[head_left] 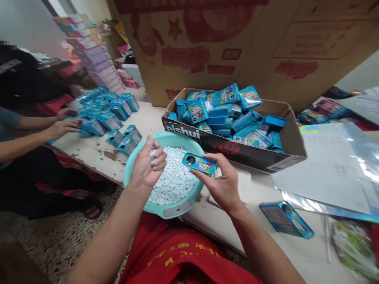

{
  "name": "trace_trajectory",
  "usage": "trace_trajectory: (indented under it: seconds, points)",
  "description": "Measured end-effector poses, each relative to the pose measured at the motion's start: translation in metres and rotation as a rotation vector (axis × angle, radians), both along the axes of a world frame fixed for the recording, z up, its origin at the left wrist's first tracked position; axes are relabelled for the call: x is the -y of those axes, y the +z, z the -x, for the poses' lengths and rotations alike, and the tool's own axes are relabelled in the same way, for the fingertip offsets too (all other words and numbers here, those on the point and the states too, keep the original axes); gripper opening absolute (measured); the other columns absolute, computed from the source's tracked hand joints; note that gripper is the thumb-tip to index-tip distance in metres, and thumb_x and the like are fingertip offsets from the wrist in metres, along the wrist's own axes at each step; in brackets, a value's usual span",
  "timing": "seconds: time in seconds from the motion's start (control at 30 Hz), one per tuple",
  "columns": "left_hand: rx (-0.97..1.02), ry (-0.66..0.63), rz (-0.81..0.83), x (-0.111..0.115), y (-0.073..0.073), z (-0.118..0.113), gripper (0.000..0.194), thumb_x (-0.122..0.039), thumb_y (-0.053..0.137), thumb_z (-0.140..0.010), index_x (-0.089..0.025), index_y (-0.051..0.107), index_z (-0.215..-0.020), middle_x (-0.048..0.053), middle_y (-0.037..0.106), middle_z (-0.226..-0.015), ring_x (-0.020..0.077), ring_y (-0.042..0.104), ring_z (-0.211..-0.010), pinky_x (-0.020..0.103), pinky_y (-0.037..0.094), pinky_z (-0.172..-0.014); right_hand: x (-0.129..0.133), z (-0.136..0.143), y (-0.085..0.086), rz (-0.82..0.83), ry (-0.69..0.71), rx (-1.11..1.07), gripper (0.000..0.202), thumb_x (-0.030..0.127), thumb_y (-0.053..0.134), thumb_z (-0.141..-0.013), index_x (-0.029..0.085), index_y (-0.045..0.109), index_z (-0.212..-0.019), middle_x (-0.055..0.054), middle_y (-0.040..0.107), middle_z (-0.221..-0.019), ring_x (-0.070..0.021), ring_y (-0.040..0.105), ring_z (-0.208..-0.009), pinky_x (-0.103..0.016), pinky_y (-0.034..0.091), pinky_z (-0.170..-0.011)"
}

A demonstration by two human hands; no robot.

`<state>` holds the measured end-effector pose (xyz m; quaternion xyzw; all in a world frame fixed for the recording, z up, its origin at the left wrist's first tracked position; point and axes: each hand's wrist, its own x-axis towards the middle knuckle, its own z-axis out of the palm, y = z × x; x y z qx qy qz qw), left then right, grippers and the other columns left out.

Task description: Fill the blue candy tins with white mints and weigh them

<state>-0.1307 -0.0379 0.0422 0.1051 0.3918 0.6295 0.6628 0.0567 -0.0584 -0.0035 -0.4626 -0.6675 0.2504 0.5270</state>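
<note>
A turquoise basin full of small pale blue-white candies rests at the table's front edge. Above its left part, my left hand is curled around a bunch of the candies, some showing between the fingers. Over the basin's right side, my right hand grips a blue tin between thumb and fingers, its round dark opening facing up. Another blue tin with a round opening lies on the table to the right of my right hand.
Behind the basin, a cardboard tray holds several blue tins, with a large carton behind it. At left, a person's hands touch rows of blue tins. Stacked boxes stand behind. Silvery sheets lie at right.
</note>
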Motion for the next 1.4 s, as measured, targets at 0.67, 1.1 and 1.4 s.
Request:
trace_trajectory:
  seconds: [0.67, 1.1, 1.4]
  points:
    - [-0.388, 0.251, -0.266, -0.006, -0.010, -0.015, 0.041, -0.043, 0.072, -0.069, -0.017, 0.041, -0.061, -0.007, 0.041, -0.054, 0.0024, 0.038, -0.039, 0.015, 0.022, -0.033, -0.004, 0.054, -0.006, 0.059, 0.160, 0.131, 0.028, 0.031, 0.074, -0.072, 0.022, 0.061, -0.096, -0.004, 0.067, -0.093, -0.0222, 0.062, -0.089, -0.034, 0.048, -0.078]
    - [-1.653, -0.396, -0.280, 0.031, -0.065, 0.039, 0.030, -0.048, 0.062, -0.075, -0.024, 0.064, -0.092, 0.007, 0.064, -0.107, 0.0267, 0.053, -0.107, 0.039, 0.045, -0.088, 0.018, -0.048, -0.010, 0.198, -0.217, -0.148, 0.041, 0.043, 0.077, -0.064, 0.021, 0.062, -0.096, -0.002, 0.068, -0.088, -0.0183, 0.063, -0.075, -0.031, 0.050, -0.069]
    - [-1.985, -0.502, -0.325, 0.063, -0.102, 0.045, 0.036, -0.047, 0.043, -0.089, -0.022, 0.059, -0.110, 0.009, 0.065, -0.112, 0.0282, 0.056, -0.108, 0.040, 0.040, -0.094, 0.011, -0.102, -0.071, 0.275, -0.454, -0.071, 0.045, 0.046, 0.073, -0.064, 0.017, 0.062, -0.096, -0.005, 0.067, -0.089, -0.0203, 0.062, -0.080, -0.035, 0.050, -0.074]
